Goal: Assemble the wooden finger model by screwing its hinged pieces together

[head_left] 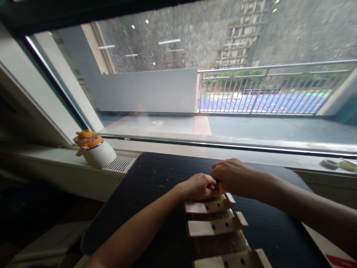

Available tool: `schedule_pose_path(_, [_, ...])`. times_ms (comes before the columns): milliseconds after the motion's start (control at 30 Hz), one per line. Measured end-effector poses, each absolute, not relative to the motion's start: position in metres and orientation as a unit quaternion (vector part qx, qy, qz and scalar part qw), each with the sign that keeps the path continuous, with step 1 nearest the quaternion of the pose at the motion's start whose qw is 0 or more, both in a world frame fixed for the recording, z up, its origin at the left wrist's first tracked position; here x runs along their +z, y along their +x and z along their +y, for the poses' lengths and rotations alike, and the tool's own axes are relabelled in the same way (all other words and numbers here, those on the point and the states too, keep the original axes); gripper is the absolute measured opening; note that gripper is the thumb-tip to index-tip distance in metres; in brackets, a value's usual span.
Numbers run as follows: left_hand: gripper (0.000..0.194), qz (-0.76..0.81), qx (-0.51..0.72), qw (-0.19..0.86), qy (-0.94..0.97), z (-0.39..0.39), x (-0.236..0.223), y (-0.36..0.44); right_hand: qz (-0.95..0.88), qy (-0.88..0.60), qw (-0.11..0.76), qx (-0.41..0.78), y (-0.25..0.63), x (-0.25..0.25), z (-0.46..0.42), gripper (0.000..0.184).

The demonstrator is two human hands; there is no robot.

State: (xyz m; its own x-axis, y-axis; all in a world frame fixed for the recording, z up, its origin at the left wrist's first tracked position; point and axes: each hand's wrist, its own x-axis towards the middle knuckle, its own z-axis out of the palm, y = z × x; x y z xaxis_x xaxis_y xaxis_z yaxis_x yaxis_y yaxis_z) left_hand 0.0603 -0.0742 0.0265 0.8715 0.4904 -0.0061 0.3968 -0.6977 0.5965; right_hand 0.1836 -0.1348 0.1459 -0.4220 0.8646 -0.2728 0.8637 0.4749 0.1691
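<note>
Over on the left, a white pot (pixel 99 158) with an orange top (pixel 88 140) sits on the pale ledge (pixel 121 163), just beyond the left edge of the black table (pixel 126 203). Moving in from that edge, pale crumbs (pixel 161 181) lie scattered towards the table's far left corner. Now the left hand (pixel 199 186), in from the near left, fingers curled well in, right at the far end of the wooden piece (pixel 216 227); whether they grip the wood itself, I can't tell. That piece runs from beneath the hands back towards us and out of view, its notched crossbars, with dark holes in them, standing across a flat strip, nearer than both hands. A small dark bit (pixel 216 184) shows between the two sets of fingertips, too small to make out. And here's the right hand (pixel 230 173), in from the right over the table, knuckles up, fingers folded tight against the left hand's fingertips; what it has hold of is hidden. Far right, past the table's far right corner, a blurred roll (pixel 330 164) lies on the sill.
</note>
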Motion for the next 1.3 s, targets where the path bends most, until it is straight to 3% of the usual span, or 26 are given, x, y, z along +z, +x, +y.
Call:
schedule_pose_path(200, [0.014, 0.226, 0.072, 0.316, 0.919, -0.074, 0.027, 0.060, 0.831, 0.537, 0.143, 0.013, 0.192, 0.143, -0.134, 0.019])
schedule_pose_path(367, [0.015, 0.239, 0.063, 0.323, 0.913, -0.075, 0.032, 0.059, 0.841, 0.520, 0.147, 0.008, 0.188, 0.154, -0.139, 0.012])
schedule_pose_path(533, [0.026, 0.254, 0.061, 0.330, 0.907, -0.075, 0.031, 0.059, 0.860, 0.479, 0.174, 0.002, 0.184, 0.155, -0.144, 0.018])
schedule_pose_path(733, [0.012, 0.254, 0.068, 0.325, 0.908, -0.075, 0.030, 0.060, 0.851, 0.503, 0.150, 0.008, 0.189, 0.140, -0.135, 0.018])
schedule_pose_path(1100, [0.016, 0.263, 0.067, 0.319, 0.908, -0.076, 0.032, 0.059, 0.866, 0.483, 0.108, -0.068, 0.198, 0.148, -0.133, 0.022])
schedule_pose_path(1300, [0.015, 0.254, 0.071, 0.322, 0.909, -0.075, 0.027, 0.060, 0.859, 0.499, 0.106, -0.050, 0.199, 0.138, -0.132, 0.020])
